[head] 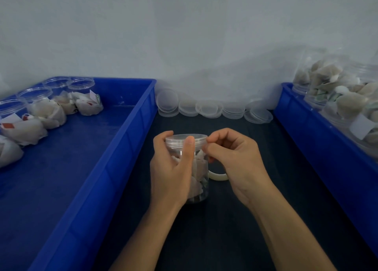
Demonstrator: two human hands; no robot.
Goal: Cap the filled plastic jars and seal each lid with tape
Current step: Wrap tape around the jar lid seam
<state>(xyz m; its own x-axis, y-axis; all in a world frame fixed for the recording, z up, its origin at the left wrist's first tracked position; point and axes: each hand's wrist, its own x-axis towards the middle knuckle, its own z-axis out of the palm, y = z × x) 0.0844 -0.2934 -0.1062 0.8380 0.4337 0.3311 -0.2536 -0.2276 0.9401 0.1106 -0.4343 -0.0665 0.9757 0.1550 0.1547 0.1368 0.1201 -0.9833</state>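
Left hand [173,168] gripping capped jar [197,168], right hand [233,158] pinching lid [186,139]

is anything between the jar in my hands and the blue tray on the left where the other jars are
Nothing visible. The capped jar stands on the dark table just right of the left tray; only the tray's own wall separates them, and its near floor is bare.

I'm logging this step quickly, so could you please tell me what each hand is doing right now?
Left hand: grips the capped jar, thumb on the lid.
Right hand: fingers curled, pinching at the lid's rim; probably tape, too clear to tell.
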